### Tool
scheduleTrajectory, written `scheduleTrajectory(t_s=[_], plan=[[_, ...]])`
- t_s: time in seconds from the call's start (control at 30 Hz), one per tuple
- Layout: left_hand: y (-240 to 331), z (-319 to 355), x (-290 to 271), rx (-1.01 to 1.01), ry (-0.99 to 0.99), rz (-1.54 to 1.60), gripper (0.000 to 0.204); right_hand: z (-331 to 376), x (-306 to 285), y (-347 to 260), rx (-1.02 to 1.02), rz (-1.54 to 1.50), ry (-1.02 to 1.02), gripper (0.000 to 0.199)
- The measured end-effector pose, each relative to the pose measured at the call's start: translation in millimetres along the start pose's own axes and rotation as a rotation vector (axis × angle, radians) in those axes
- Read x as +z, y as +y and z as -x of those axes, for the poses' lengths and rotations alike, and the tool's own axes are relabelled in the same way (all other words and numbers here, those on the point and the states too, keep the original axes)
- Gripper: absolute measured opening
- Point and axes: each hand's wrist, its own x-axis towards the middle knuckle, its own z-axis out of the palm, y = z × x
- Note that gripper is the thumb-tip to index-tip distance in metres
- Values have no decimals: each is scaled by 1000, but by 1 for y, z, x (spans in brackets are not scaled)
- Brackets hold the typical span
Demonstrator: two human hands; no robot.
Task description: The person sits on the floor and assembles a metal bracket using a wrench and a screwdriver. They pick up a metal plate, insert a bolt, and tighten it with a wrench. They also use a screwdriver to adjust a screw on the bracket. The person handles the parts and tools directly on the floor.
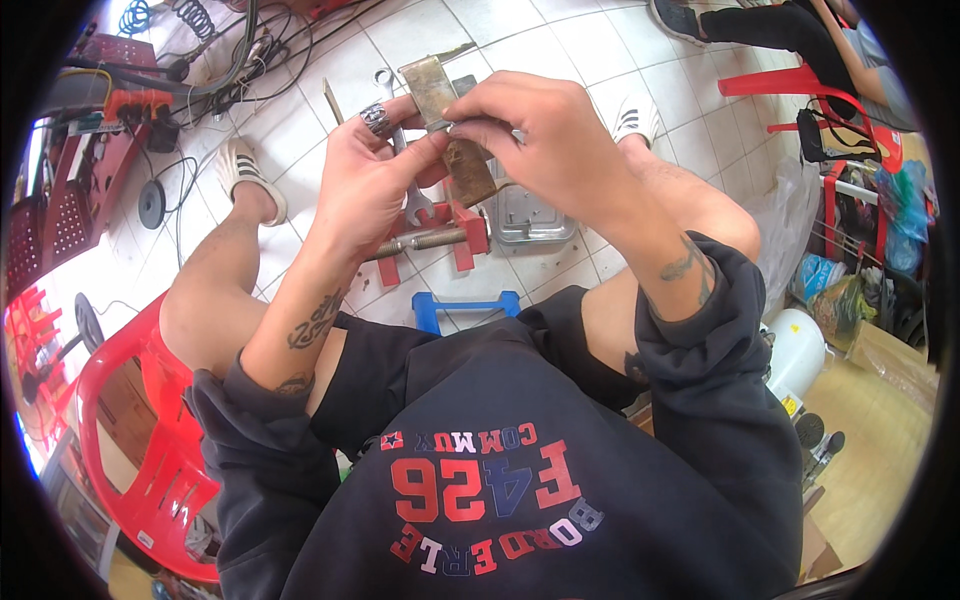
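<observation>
Both hands are raised over a red vise (470, 232) with a threaded screw. My left hand (365, 180), a ring on one finger, is closed on a worn brownish metal piece (468, 172) made of two flat plates, hinge-like in shape. My right hand (535, 125) pinches the same piece near its middle, where the plates meet; the fingertips hide that joint. The upper plate is paler, the lower one rustier. Behind my left hand runs a wrench (417, 212), its ring end showing above; whether it is held cannot be told.
A clear-lidded tray (535, 222) stands right of the vise, and a blue stool or frame (465, 308) is between my knees. Cables and red racks fill the left, near a red chair (150, 450). Another person sits at the upper right by a red stool (770, 85). A white tank (797, 350) is at right.
</observation>
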Motion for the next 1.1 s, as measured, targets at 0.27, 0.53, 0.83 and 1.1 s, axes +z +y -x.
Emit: scheduleTrajectory(t_s=[0.27,0.53,0.83,1.1], plan=[[-4,1,-4,57,10,22,31,3,3,0,-30,30,-16,13],[-3,1,-4,42,16,-5,31,2,-1,3,-93,64,-76,16],[-6,0,-9,56,20,1,31,1,2,1,-34,24,-56,16],[0,1,-2,46,77,-37,25,2,5,4,-110,117,-69,15]])
